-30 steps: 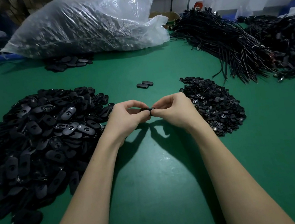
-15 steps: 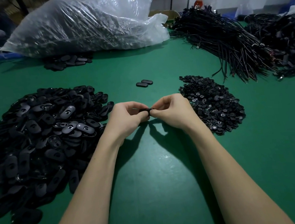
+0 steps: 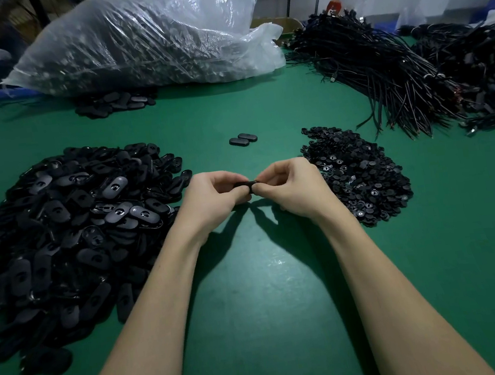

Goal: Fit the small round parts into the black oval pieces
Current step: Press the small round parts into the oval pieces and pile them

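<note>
A small assembly workshop: the green tabletop (image 3: 257, 313) carries bulk stock, with a heap of black oval pieces (image 3: 66, 244) at 9 o'clock and small round parts (image 3: 359, 178) at 3 o'clock. Bundled black cables (image 3: 382, 73) lie at 1 o'clock, beside a big clear plastic sack (image 3: 140, 43) at 11 o'clock.

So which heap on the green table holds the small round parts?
The smaller heap of round parts, just beyond the right hand. The bigger heap of oval pieces lies left of the left hand.
</note>
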